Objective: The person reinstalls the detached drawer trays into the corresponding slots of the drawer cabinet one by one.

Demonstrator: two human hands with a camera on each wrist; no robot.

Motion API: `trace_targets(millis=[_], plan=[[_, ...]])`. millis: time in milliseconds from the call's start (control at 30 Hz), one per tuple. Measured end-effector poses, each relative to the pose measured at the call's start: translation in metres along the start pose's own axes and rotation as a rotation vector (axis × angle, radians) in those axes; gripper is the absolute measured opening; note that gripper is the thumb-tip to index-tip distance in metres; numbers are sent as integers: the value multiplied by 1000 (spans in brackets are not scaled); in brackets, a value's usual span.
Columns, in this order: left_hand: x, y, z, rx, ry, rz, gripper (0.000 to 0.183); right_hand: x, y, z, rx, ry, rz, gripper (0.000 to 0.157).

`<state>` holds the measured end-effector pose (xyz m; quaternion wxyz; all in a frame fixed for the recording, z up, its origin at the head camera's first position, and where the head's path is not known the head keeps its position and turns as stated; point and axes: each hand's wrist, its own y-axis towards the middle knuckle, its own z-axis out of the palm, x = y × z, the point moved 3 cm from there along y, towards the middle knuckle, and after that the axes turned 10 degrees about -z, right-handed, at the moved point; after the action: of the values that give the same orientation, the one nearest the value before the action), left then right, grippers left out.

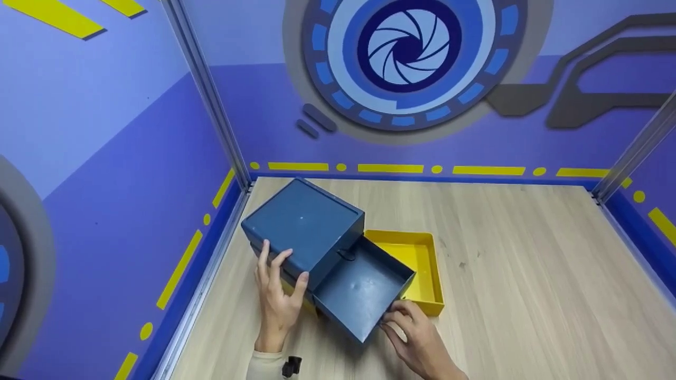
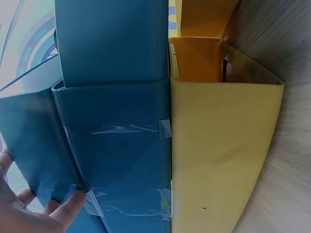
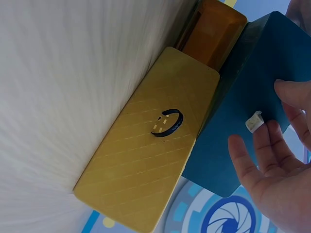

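A stack of plastic drawer units stands turned on the table, with a closed dark blue box [image 1: 303, 221] on top. From the tier below it a blue drawer [image 1: 362, 287] sticks far out, its inside bare. My left hand [image 1: 280, 298] rests on the top box, fingers on its upper edge and thumb against its side. My right hand [image 1: 420, 338] is at the front of the pulled-out drawer, fingertips touching its face beside a small white patch [image 3: 254, 121]. Beneath, a yellow drawer [image 1: 434, 277] is also out, a black loop handle [image 3: 177, 125] on its front.
The yellow casing [image 2: 221, 145] forms the lowest tier, and clear tape [image 2: 165, 128] runs along the blue sides. Wood-grain table surface [image 1: 533, 264] extends to the right. Blue-purple panels [image 1: 132, 158] wall the table at the left, back and right.
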<state>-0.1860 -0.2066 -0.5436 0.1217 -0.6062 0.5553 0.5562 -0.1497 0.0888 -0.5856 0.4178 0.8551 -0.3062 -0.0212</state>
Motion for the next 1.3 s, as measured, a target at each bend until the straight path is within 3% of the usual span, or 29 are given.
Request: trace_targets(millis=[533,1300], plan=[[2,0,1,-23,10,48,54,-3,4,4,2,2,-9,34],[1,-1,1,-4,3,9,54,-3,5,10,16,-2,20,33]])
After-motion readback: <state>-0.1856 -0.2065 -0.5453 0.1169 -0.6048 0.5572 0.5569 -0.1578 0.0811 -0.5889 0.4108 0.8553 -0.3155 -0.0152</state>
